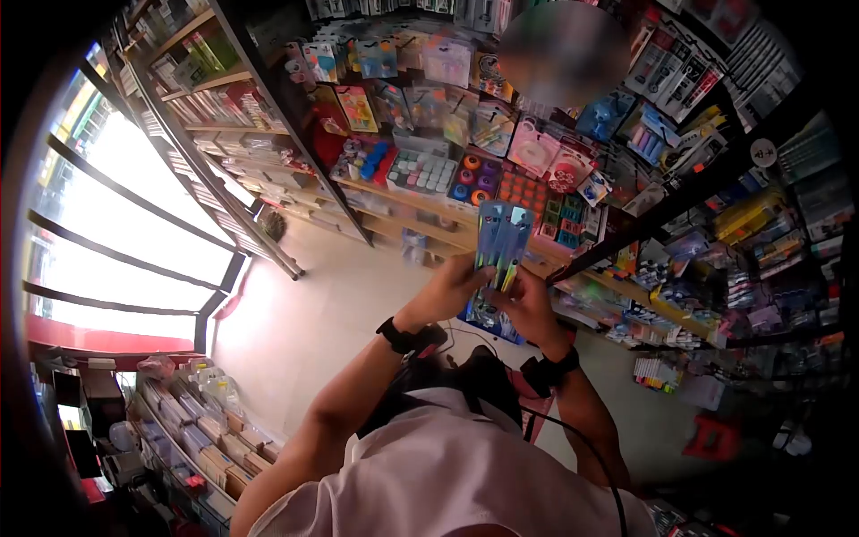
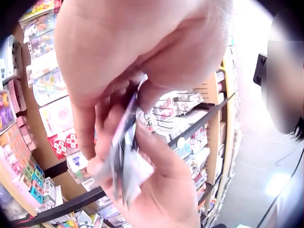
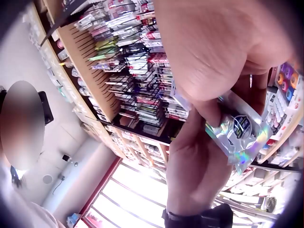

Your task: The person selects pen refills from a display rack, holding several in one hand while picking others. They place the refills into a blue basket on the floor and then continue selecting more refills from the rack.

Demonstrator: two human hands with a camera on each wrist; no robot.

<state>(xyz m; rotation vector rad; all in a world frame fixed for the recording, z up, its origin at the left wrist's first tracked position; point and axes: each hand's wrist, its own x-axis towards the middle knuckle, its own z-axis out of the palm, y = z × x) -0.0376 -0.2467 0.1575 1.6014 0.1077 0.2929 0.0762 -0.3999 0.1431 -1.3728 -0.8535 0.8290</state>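
Observation:
Both hands hold small blue and silver packets [image 1: 504,229] upright in front of the body. The left hand [image 1: 455,288] pinches their lower left side, and the right hand [image 1: 530,309] grips the lower right. Yellow-green strips show between the hands. In the left wrist view the packets [image 2: 124,156] appear edge-on, blurred, between the left hand [image 2: 137,42] and the right hand [image 2: 166,185]. The right wrist view shows a shiny holographic packet [image 3: 241,128] with a dark round logo, with the right hand [image 3: 223,47] and left hand [image 3: 202,166] at it.
Display shelves with hanging packages [image 1: 447,58] and small boxed goods [image 1: 420,172] stand ahead. More hanging goods [image 1: 752,224] fill the right side. A black rail [image 1: 662,201] crosses beside the right hand. Boxes [image 1: 201,438] line the lower left, and bright windows [image 1: 134,206] stand at left.

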